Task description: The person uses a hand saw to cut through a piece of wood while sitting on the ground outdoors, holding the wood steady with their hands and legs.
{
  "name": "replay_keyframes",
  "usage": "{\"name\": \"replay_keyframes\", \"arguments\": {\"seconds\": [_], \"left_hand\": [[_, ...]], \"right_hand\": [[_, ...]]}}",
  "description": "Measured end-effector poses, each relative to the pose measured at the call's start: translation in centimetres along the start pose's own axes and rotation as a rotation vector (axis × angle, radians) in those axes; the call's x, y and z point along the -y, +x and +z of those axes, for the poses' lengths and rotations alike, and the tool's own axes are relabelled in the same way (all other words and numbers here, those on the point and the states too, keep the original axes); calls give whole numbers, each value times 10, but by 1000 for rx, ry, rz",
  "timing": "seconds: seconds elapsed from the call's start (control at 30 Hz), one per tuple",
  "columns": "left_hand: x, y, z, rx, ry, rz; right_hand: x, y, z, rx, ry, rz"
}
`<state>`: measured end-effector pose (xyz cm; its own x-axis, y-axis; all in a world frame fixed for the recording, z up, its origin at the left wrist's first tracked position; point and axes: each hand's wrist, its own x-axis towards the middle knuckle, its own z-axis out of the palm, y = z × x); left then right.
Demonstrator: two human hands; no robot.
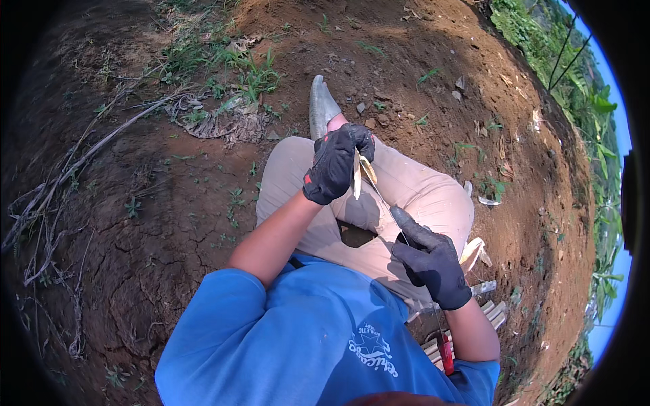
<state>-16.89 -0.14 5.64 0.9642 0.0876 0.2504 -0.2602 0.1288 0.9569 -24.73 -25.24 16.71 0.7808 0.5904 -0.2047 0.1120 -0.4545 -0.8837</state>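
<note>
My left hand (336, 162), in a black glove with red marks, is closed around a pale split strip (357, 174) of what looks like wood or bamboo; its ends stick out below the fingers. My right hand (433, 259), also black-gloved, grips a thin-bladed knife (386, 203), the thumb laid along the blade. The far end of the blade meets the pale strip beside my left hand. Under my right forearm lies a red handle (447, 355) with a thin metal piece running up from it; whether it belongs to the same knife I cannot tell.
I sit on bare brown soil, legs (433, 189) bent in front of me. Pale peelings (475, 252) and a bundle of light sticks (497, 313) lie at my right. Dry branches (88, 159) are on the left, grass (257, 74) ahead, a planted slope (596, 101) far right.
</note>
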Motion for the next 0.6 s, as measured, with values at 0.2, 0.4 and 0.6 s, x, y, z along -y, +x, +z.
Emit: {"name": "replay_keyframes", "arguments": {"seconds": [0.2,0.4,0.6], "left_hand": [[-9,-3,1,16,72,21],[-2,1,4,-37,17,52],[-2,-2,3,-81,56,13]], "right_hand": [[24,3,7,-79,299,443],[15,5,25,-120,210,268],[15,14,37,-157,610,559]]}}
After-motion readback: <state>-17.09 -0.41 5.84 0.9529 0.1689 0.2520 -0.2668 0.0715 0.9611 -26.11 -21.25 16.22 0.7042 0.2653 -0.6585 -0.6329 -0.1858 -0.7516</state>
